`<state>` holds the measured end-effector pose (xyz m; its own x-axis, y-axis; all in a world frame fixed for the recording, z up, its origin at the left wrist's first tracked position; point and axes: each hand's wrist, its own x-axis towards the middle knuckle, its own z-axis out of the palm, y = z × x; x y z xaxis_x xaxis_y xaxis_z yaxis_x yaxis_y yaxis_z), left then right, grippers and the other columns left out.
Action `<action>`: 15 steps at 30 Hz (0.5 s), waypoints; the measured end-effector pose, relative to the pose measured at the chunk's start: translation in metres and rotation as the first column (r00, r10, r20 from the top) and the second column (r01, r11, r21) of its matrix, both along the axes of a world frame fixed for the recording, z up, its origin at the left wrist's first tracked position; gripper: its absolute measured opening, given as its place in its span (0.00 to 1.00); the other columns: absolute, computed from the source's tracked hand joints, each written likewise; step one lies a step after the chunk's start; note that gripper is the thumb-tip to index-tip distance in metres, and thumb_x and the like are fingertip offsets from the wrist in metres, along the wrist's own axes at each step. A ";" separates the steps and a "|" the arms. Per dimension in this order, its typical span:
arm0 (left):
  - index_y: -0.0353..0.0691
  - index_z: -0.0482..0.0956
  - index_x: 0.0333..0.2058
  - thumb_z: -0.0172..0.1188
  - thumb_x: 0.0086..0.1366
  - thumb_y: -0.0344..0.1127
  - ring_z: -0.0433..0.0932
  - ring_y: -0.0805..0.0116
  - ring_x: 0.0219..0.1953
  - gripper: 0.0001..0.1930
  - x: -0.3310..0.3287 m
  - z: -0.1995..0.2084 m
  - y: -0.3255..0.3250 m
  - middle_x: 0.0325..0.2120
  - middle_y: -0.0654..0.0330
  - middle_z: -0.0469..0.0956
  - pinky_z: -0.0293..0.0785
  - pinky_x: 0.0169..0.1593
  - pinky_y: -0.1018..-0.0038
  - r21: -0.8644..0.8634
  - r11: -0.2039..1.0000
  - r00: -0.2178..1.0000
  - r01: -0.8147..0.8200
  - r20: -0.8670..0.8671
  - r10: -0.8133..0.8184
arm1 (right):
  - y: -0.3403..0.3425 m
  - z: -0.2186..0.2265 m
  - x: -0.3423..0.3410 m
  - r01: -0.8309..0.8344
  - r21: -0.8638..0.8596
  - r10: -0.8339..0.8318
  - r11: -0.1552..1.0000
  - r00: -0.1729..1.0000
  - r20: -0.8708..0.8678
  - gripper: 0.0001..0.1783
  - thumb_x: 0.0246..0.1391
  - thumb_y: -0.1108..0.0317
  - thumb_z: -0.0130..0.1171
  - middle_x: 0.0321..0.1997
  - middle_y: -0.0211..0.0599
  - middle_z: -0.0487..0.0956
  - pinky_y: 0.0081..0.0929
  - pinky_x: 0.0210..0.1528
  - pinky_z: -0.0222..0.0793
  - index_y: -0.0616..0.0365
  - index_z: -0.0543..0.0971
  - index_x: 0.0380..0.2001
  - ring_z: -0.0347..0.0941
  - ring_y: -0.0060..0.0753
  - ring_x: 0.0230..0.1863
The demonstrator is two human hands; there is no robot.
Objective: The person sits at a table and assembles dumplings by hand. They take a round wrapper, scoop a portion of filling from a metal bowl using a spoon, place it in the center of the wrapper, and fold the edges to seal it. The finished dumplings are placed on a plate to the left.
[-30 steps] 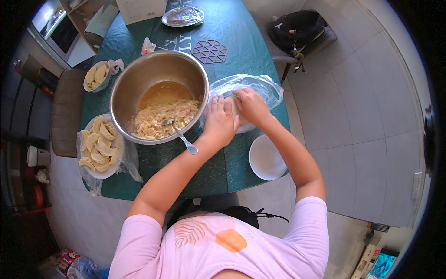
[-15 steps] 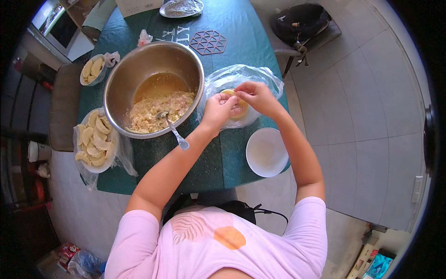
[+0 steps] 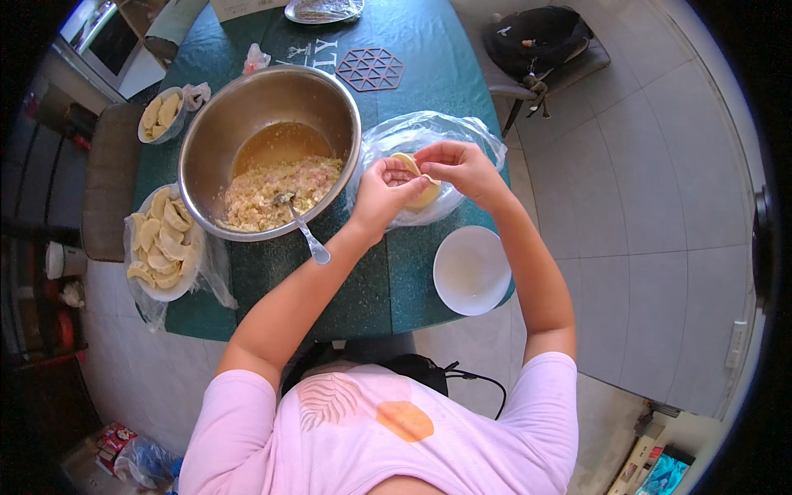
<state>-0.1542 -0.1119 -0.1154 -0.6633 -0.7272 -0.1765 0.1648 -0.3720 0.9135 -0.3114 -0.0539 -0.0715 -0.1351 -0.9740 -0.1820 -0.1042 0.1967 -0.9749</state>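
Observation:
My left hand (image 3: 388,191) cups a pale dumpling (image 3: 405,161), its thumb and fingers around the lower part. From the right, my right hand (image 3: 462,172) pinches the dumpling's edge between thumb and fingertips; part of the dough is hidden by the fingers. Just below both hands, yellowish round wrappers (image 3: 426,198) lie in an opened clear plastic bag (image 3: 474,136). Left of my left hand stands a big steel bowl (image 3: 216,124) of minced filling (image 3: 276,186), with a spoon (image 3: 309,239) leaning over its rim.
A white bowl (image 3: 447,293) with cloudy liquid sits near the table's right edge. Folded dumplings (image 3: 165,247) fill a bagged plate at the left, and a smaller bowl (image 3: 169,128) behind holds more. A brown hexagonal trivet (image 3: 370,69) lies beyond the bag.
My fingers have shifted along the dumpling's edge, and more of the dough shows between my hands. The view has moved slightly; the bowls stay in place on the table.

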 end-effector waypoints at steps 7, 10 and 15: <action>0.29 0.68 0.43 0.65 0.51 0.26 0.76 0.72 0.38 0.21 0.002 0.001 0.000 0.35 0.55 0.75 0.74 0.44 0.78 -0.005 1.000 0.999 0.005 -0.052 -0.005 | 0.001 0.006 0.002 -0.022 0.037 0.020 0.999 0.998 0.060 0.16 0.46 0.73 0.63 0.39 0.36 0.78 0.21 0.48 0.70 0.64 0.77 0.41 0.74 0.24 0.40; 0.30 0.67 0.43 0.65 0.52 0.26 0.76 0.72 0.39 0.21 0.002 -0.001 -0.001 0.36 0.56 0.75 0.73 0.45 0.78 0.011 1.000 0.997 0.012 -0.076 -0.012 | 0.002 0.001 0.001 -0.060 -0.010 0.060 0.998 0.996 0.061 0.19 0.44 0.75 0.64 0.40 0.36 0.77 0.22 0.49 0.69 0.64 0.76 0.43 0.74 0.24 0.41; 0.31 0.67 0.44 0.64 0.53 0.26 0.76 0.73 0.40 0.21 0.003 -0.003 -0.001 0.36 0.57 0.76 0.73 0.45 0.78 -0.042 0.999 0.996 0.027 -0.088 -0.030 | 0.001 -0.002 0.005 -0.062 -0.042 0.058 0.997 0.994 -0.090 0.20 0.44 0.76 0.63 0.41 0.35 0.77 0.22 0.48 0.69 0.64 0.75 0.43 0.73 0.24 0.42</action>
<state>-0.1517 -0.1133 -0.1188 -0.6956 -0.7131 -0.0874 0.2352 -0.3409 0.9102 -0.3067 -0.0531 -0.0732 -0.0894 -0.9877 -0.1285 -0.2006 0.1442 -0.9690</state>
